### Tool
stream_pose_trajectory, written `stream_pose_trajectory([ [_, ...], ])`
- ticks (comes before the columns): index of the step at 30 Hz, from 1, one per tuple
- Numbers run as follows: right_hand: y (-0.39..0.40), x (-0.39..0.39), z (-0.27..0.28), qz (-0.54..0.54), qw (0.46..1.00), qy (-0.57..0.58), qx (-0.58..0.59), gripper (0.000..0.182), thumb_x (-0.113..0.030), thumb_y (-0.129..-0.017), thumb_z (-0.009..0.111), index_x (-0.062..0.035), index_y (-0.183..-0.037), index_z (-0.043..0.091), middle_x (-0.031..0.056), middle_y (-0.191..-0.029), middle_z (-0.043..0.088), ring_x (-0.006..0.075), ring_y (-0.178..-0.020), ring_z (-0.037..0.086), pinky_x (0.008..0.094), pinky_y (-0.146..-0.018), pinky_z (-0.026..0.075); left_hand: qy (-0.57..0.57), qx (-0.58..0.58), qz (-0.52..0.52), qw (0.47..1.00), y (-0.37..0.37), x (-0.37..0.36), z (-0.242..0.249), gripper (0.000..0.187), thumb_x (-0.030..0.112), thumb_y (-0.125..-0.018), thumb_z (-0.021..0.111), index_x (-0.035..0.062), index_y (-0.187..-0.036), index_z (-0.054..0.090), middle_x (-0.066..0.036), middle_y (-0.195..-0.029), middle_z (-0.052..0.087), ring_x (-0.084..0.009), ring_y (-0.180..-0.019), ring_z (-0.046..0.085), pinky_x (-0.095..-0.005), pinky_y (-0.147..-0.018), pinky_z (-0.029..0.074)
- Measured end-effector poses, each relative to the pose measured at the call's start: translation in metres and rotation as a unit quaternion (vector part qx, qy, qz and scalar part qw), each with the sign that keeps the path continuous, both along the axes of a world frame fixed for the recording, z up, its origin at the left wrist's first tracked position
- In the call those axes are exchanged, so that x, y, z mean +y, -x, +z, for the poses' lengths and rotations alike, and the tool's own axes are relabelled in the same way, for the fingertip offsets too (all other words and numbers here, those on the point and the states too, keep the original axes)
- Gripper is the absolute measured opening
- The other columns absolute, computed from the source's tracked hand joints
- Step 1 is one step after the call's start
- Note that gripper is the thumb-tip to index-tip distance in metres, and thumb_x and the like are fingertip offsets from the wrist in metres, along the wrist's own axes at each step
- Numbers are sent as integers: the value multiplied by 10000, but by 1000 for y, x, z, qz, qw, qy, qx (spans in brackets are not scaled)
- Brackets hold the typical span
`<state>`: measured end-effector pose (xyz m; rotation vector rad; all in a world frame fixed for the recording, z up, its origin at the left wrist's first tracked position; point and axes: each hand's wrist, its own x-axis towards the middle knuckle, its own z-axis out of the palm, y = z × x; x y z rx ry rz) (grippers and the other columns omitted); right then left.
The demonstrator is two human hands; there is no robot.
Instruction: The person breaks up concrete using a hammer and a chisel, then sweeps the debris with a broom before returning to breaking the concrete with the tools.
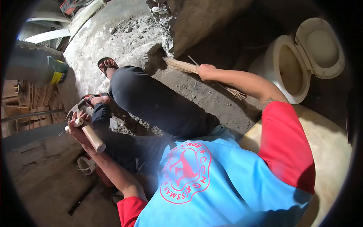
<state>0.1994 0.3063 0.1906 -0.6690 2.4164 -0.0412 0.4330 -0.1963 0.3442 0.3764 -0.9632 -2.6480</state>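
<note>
My right hand (206, 72) is closed round the middle of a stick broom (181, 66), a bundle of thin pale sticks. Its splayed end touches or hangs just over the rubble floor by a broken wall edge. Over at the left, my left hand (80, 123) grips a hammer (93, 139) by its wooden handle, with the metal head up by my sandalled foot. The same hand also has a white-handled tool (78, 122) in it, with a thin metal tip showing; its kind I cannot make out.
A toilet bowl (289, 70) with its lid raised stands at the right. Loose rubble (130, 32) covers the floor ahead. A dark bucket (56, 70) with a yellow label is at the left, and a small white container (86, 165) lies below my left forearm.
</note>
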Motion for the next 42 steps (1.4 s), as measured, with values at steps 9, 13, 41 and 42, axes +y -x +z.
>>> stream_pose_trajectory([
  [9,-79,30,51,70,992,83,-61,577,-145,-856,638,-105,-1386,412,232,-860,666,419,-856,666,523,-748,529,7,17,-16,1000,1,-8,-6,285,128,-815,558,-20,-1022,430,-148,-923,435,-219,-813,495,-347,-770,453],
  [13,-105,44,20,-13,978,204,32,730,-345,-956,556,-244,-1546,139,299,-897,641,457,-906,645,534,-854,507,10,19,-27,999,1,-5,-3,269,115,-811,560,-9,-1003,419,-145,-921,427,-212,-807,482,-341,-764,450],
  [41,-190,164,-18,-181,941,248,-141,496,-290,-936,543,-196,-1415,451,171,-1011,660,287,-954,640,409,-868,487,-30,33,-21,999,6,-4,-5,380,114,-825,586,-50,-1152,483,-163,-955,465,-232,-834,499,-353,-787,459],
  [42,-190,163,4,-179,942,246,-138,496,-290,-936,543,-196,-1415,451,171,-1011,660,287,-954,640,409,-868,487,-15,21,-3,1000,7,-6,-7,411,118,-828,588,-50,-1181,460,-165,-951,467,-234,-833,501,-358,-790,463],
])
